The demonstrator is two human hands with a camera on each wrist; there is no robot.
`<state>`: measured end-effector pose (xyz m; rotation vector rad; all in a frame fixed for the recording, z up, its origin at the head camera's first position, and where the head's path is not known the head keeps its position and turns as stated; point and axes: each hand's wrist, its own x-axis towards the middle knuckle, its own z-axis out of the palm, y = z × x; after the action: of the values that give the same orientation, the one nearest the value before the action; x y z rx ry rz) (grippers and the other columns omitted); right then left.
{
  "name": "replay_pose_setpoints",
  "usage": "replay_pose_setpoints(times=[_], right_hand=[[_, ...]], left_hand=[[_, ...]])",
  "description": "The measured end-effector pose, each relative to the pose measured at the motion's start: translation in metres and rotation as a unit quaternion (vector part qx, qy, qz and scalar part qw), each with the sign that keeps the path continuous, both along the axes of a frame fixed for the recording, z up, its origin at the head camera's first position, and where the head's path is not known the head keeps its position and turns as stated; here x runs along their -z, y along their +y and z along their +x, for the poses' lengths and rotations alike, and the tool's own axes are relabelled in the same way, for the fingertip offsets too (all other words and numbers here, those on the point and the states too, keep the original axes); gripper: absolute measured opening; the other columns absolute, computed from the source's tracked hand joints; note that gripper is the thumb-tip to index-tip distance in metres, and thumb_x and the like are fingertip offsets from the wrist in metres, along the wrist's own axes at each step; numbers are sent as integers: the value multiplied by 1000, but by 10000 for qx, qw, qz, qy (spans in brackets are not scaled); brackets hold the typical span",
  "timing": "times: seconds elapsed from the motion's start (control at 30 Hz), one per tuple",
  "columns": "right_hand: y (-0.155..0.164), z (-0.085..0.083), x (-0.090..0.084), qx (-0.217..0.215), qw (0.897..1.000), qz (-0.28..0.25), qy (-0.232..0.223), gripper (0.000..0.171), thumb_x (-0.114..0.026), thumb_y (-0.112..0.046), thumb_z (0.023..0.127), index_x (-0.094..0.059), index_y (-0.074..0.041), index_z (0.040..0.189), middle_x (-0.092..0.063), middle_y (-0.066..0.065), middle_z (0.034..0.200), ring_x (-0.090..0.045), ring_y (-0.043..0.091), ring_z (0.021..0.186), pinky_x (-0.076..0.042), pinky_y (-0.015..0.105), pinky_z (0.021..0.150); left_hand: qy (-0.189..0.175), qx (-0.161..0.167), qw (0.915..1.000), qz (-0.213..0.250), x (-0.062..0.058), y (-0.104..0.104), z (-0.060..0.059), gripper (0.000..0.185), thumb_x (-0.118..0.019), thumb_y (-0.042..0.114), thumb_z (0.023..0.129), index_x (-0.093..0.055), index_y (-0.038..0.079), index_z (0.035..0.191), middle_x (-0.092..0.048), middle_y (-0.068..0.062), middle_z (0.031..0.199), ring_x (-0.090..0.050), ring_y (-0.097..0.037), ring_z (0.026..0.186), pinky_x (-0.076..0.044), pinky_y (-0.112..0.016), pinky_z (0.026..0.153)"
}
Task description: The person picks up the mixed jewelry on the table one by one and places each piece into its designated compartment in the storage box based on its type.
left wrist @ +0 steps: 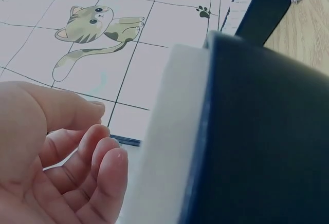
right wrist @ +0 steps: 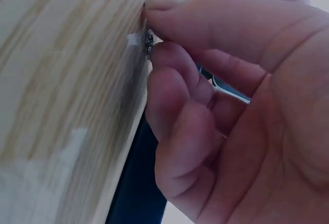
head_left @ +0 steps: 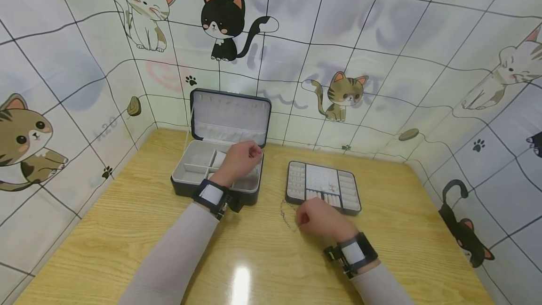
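My left hand (head_left: 238, 160) is over the right part of a dark blue jewelry box (head_left: 185, 189), its lid raised and its light compartments partly hidden by the hand. In the left wrist view the fingers (left wrist: 114, 175) curl loosely beside the box's pale lining, and nothing shows between them and the thumb. Low on the table, my right hand (head_left: 323, 219) pinches one end of a thin silvery chain bracelet (head_left: 282, 212). The right wrist view has a bit of the chain (right wrist: 149, 41) between thumb and index finger. The rest of it lies curved on the wood.
A flat jewelry tray (head_left: 349, 186) with ring rolls and small compartments lies just behind my right hand; small earrings (head_left: 332, 187) sit on its middle panel. A cat-printed cloth (head_left: 288, 55) stands behind and at both sides of the wooden table (head_left: 394, 239).
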<state>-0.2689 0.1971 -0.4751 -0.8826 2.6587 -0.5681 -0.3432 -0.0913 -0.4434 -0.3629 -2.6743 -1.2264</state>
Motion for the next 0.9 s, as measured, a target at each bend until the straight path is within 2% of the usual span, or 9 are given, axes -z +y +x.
replay_pose_setpoints(times=[0.2,0.43,0.7,0.9], right_hand=[[-4,6,-1,-20,9991,371,204,32,-68,3,81,-60,-23,64,-49,-13,62,-44,3,55,-39,21,54],[-9,12,-3,174,9959,807,357,42,-65,4,75,-40,-24,58,-32,-11,58,-33,5,50,-29,24,50],[-5,11,-1,154,9966,757,301,38,-69,0,80,-47,-24,59,-38,-11,59,-37,5,51,-32,24,50],[1,5,-1,2,9985,539,30,34,-68,-6,86,-52,-24,63,-44,-13,60,-43,3,52,-38,23,50]], left_hand=[[-110,98,9998,95,1,2,1,20,-67,17,99,-74,6,113,-76,-8,103,-69,-24,97,-55,-39,86],[-94,182,9998,-2,3,5,-1,18,-69,17,99,-73,6,112,-76,-7,103,-70,-22,96,-56,-38,86],[-78,257,9996,-86,2,8,0,20,-70,16,99,-73,5,114,-76,-7,102,-70,-22,96,-56,-38,85],[-133,278,9994,-126,4,8,-1,19,-70,17,99,-73,5,114,-76,-7,102,-69,-21,95,-56,-37,84]])
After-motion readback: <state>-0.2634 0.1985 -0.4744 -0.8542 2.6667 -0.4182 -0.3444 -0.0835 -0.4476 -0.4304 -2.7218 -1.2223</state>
